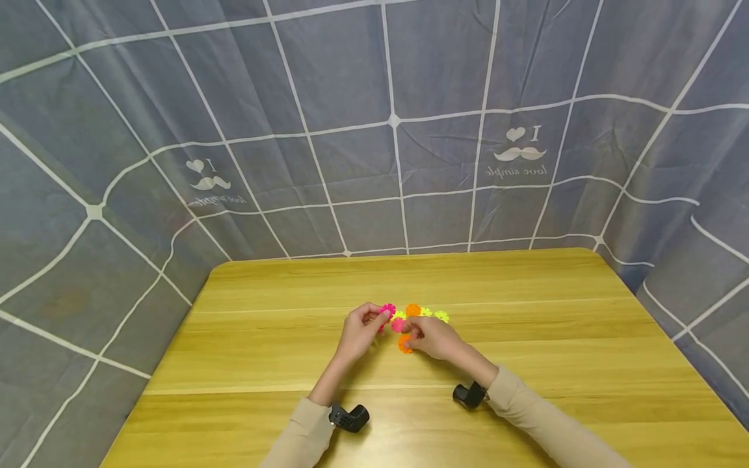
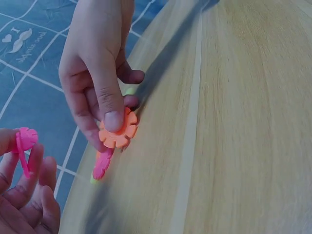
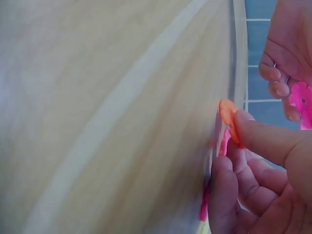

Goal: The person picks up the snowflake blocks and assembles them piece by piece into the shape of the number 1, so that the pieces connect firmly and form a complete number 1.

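My left hand (image 1: 358,331) holds two bright pink flower-shaped plastic discs (image 1: 388,311) above the table. In the left wrist view these pink discs (image 2: 28,138) meet at an angle, one seen edge-on. An orange flower-shaped disc (image 1: 405,344) is pinched by my right hand (image 1: 435,338), the thumb (image 2: 113,114) lying across its face. Beside that hand are a pink disc (image 1: 398,325), another orange disc (image 1: 413,310) and several yellow-green discs (image 1: 441,316). In the right wrist view the orange disc (image 3: 226,114) shows nearly edge-on. My fingers partly hide the nearby pieces.
The wooden table (image 1: 263,364) has a rounded far edge. A grey curtain (image 1: 345,162) with white grid lines hangs behind it and along both sides. Each wrist wears a black device, seen at the left wrist (image 1: 350,418) and the right (image 1: 469,394).
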A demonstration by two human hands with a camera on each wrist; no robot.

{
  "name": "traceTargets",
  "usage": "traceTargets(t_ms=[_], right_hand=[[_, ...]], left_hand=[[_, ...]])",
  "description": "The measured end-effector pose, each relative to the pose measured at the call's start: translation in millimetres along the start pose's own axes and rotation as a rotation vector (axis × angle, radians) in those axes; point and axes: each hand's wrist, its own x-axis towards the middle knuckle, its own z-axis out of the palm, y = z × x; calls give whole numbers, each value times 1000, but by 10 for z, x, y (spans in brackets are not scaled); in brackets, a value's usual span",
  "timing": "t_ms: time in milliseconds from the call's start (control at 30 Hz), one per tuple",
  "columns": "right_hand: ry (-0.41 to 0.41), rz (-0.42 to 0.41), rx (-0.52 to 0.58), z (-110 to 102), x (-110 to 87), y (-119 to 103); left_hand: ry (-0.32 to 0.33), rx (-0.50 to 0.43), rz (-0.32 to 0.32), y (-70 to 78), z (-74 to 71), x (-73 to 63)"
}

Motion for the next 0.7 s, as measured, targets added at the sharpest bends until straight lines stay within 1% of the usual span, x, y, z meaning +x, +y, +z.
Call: traceTargets(t_ms=[33,167,233,267,333,600,700], right_hand=[[8,-4,-5,-2,-3,10],[35,8,-19,-37,-19,31],[49,14,1,-70,-28,32],[58,18,10,-91,-30,28],[83,21,37,-130,-26,21],[252,-33,154,-223,21,31],[305,-58,205,-255,37,4]], left_hand=[[1,-8,1,38,0,-16],[3,-35,4,46,12,-22],[-2,-38,7,46,16,-17],[0,-38,9,12,22,-2],[1,-36,11,10,25,-1],[-7,-47,11,28,57,-16],[-4,-34,42,29,74,-19]])
